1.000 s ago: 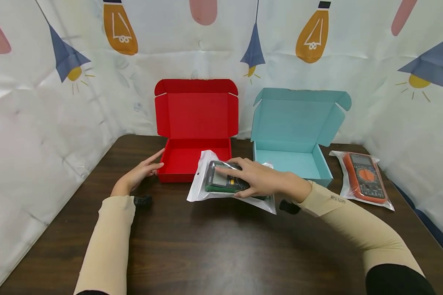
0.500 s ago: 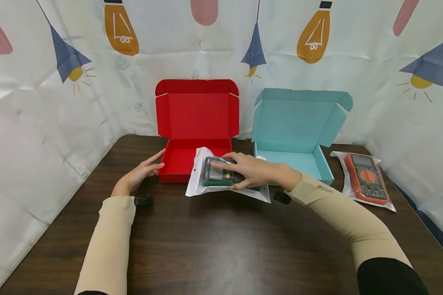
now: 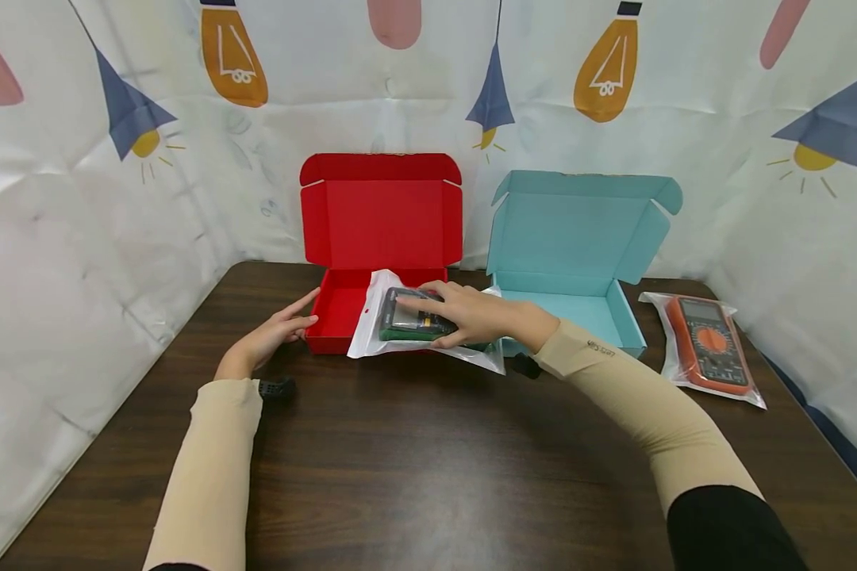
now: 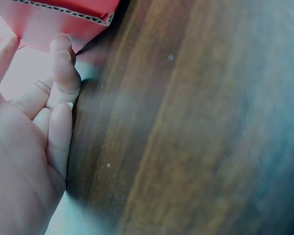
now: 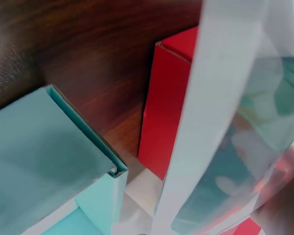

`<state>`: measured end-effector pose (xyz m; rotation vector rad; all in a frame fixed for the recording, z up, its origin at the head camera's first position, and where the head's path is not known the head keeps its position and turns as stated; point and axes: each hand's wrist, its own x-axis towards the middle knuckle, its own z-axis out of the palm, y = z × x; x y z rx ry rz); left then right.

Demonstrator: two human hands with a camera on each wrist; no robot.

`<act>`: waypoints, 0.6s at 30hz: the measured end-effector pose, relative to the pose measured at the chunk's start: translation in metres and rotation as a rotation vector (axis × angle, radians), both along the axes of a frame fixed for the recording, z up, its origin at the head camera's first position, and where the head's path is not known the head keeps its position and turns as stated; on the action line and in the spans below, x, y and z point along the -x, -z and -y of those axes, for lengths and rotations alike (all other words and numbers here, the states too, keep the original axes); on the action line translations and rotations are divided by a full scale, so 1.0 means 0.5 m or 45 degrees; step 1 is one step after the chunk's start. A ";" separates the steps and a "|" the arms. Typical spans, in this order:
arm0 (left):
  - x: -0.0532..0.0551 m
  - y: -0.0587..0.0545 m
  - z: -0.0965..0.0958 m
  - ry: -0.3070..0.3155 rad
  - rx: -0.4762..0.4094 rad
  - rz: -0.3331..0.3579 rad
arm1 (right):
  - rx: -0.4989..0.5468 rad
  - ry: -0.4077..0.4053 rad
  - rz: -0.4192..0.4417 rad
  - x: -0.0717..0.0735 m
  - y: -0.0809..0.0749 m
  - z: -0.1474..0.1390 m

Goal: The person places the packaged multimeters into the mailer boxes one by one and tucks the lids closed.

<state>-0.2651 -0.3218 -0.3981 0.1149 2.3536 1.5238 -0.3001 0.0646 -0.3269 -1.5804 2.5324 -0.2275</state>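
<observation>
My right hand [image 3: 474,316] grips a black-and-green multimeter [image 3: 410,319] in a clear plastic bag from above, at the front of the open red box [image 3: 343,344]. The bag [image 3: 368,333] has a white edge, tilts, and covers part of the box's front wall; the palm hides the meter's lower half. In the right wrist view the bag [image 5: 213,98] fills the right side, close to the red box [image 5: 166,107]. My left hand [image 3: 274,333] touches the red box's left side. The left wrist view has its fingertips [image 4: 62,43] against the red wall [image 4: 39,24], with some fingers bent.
An open light-blue box [image 3: 624,319] stands right of the red one, lid raised. At the far right lies an orange multimeter [image 3: 710,341] in a clear bag. Everything rests on a dark wooden table [image 3: 414,460], with a printed white curtain [image 3: 400,79] behind.
My right hand has carried the bagged green multimeter leftward and forward, toward the red box. The left hand has stayed at the box's side.
</observation>
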 end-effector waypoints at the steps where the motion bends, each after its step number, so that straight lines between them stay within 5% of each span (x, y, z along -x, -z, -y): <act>1: 0.001 0.000 0.000 -0.001 -0.002 0.001 | 0.003 -0.001 -0.003 0.003 -0.001 0.002; 18: 0.004 -0.002 -0.002 -0.006 0.034 0.032 | -0.022 0.016 0.017 0.053 0.001 0.050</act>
